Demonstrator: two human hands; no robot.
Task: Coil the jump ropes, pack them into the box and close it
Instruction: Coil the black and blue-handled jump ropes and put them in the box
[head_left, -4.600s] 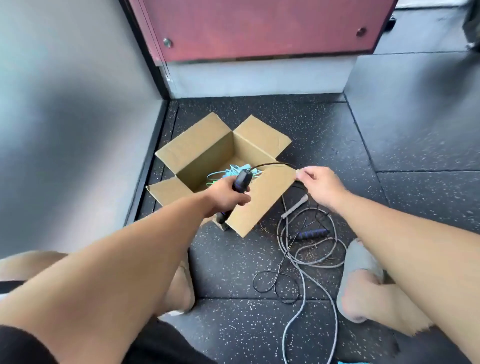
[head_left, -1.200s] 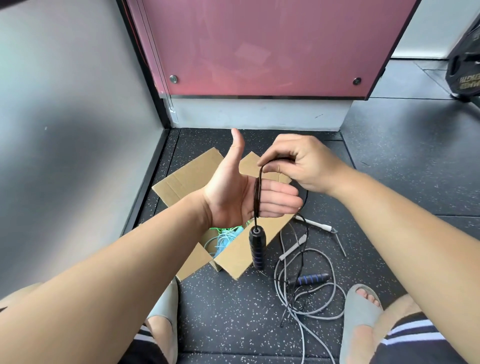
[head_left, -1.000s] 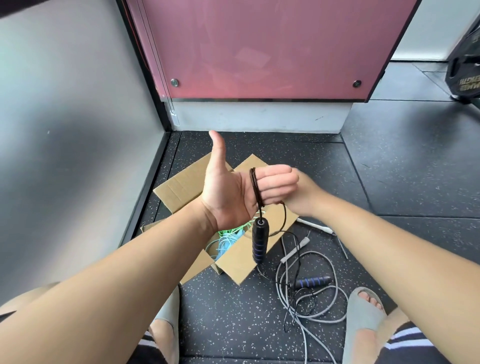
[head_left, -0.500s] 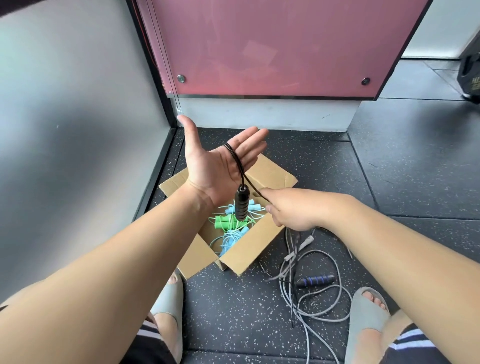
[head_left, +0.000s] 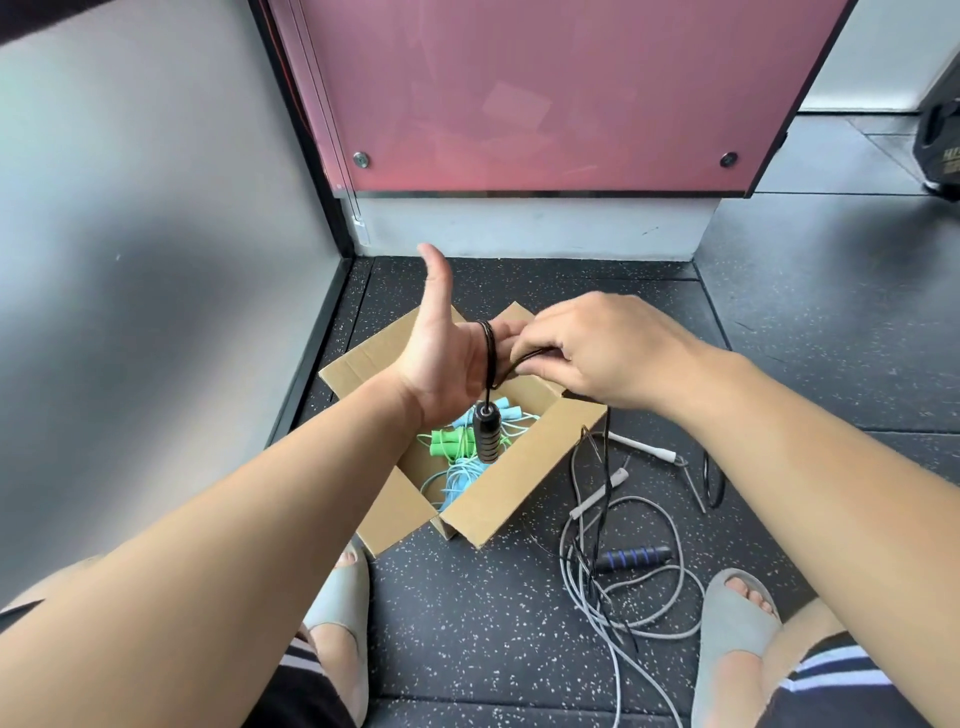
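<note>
A: Your left hand (head_left: 447, 364) is raised with the palm turned toward you, thumb pointing straight up and fingers stretched flat to the right. Their tips are hidden behind your other hand.

B: Your right hand (head_left: 597, 353) sits just beside it, knuckles up and fingers curled. It pinches the black rope (head_left: 489, 358) between thumb and fingertips, close against your left fingers.

A: That rope loops round your left hand near the base of the fingers, and those fingers do not curl on it.

B: Both your forearms are bare and reach forward from the lower corners. The hands meet in the middle, and your right wrist bends slightly inward.
</note>
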